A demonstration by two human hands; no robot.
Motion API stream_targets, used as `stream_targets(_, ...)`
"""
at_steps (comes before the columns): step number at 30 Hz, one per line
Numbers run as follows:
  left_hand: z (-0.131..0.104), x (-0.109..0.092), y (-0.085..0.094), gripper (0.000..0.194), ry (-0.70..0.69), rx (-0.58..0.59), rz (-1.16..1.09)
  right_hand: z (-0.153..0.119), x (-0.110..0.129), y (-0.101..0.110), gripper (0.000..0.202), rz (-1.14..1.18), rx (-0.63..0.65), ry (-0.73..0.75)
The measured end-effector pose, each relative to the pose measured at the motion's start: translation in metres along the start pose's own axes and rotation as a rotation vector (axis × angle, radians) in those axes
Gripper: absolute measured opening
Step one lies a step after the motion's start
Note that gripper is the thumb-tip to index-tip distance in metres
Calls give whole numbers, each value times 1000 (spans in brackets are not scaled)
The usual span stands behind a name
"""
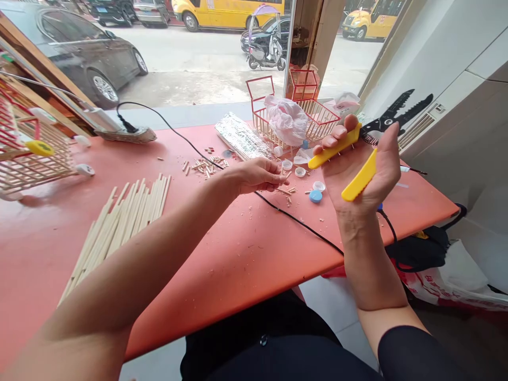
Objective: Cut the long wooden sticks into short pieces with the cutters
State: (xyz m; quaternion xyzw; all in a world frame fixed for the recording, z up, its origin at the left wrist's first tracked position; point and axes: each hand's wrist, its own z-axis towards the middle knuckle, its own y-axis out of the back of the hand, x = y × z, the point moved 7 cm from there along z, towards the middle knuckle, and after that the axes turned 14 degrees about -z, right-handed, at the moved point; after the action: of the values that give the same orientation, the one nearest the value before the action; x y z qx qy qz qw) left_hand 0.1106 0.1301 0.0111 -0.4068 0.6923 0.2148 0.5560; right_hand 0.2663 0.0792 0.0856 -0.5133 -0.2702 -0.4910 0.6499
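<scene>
My right hand [359,169] holds yellow-handled pliers [359,153] palm up, their black toothed jaws spread apart and pointing up to the right. My left hand [262,175] reaches over the middle of the table, its thumb and fingers pinched on a short wooden piece [288,174]. Just below those fingertips lie more short cut pieces [286,191]. White bottle caps [300,172] and a blue cap [315,196] sit between my two hands. To the left, a pile of short dowels [206,165] rests beyond my left forearm.
Long wooden sticks [127,211] lie on the red table [222,264] at left. A black cable [293,218] crosses it. Foil packet [242,136], stick-built basket [317,119] and plastic bag [288,120] stand at the back. Another stick-built cart [35,153] is far left, near a power strip [125,135].
</scene>
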Motion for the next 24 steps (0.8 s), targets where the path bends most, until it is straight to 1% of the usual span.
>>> stream_targets(3, -16, 9, 12, 24, 16, -66, -158, 2, -8, -3, 52, -2, 36, -36)
stream_targets(6, -28, 12, 25, 17, -39, -157, -148, 4, -13, -4, 54, 26, 57, -43)
stream_targets(10, -32, 6, 40, 9, -157, -257, 25, 5, -12, -1, 53, 37, 53, -36)
stream_targets(13, -28, -2, 42, 4, -253, -320, 310, 5, -9, 3, 53, -6, 16, -14)
stream_targets(16, -23, -15, 38, 8, -378, -407, 609, 4, -7, 4, 56, -68, -4, -8)
stream_targets(18, -19, -20, 32, 8, -441, -418, 744, 3, -6, 3, 58, -92, -5, -8)
stream_targets(20, -13, -20, 23, 9, -459, -376, 875, 3, -5, 3, 58, -98, -8, -5)
stream_targets(24, -4, -13, 0, 22, -412, -219, 1192, 2, -5, 2, 55, -70, 7, -10)
